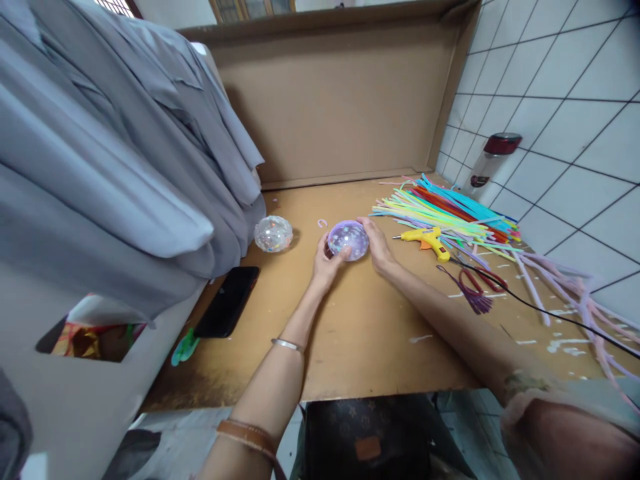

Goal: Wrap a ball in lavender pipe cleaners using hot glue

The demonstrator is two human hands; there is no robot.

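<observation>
The step in hand seems to be steadying the lilac-edged ball [350,237] on or just above the counter [360,327]: the left grip [327,263] clasps its left side; the right grip [379,247] meets its right edge, closure unclear. Any turn probably calls for gentle, even support.

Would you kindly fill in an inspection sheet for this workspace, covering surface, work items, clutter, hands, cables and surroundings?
Surface: brown table, whitish marks on the right.
Work items: purple-tinted ball between the hands; clear ball to its left.
Clutter: black phone at left; pipe cleaners, yellow glue gun, red-handled scissors and purple tassel at right.
Hands: left hand grips the purple-tinted ball; right hand is alongside, contact unclear.
Cables: black cord runs from the glue gun past the scissors rightward.
Surroundings: cardboard panel behind, tiled wall right, grey cloth left.
</observation>
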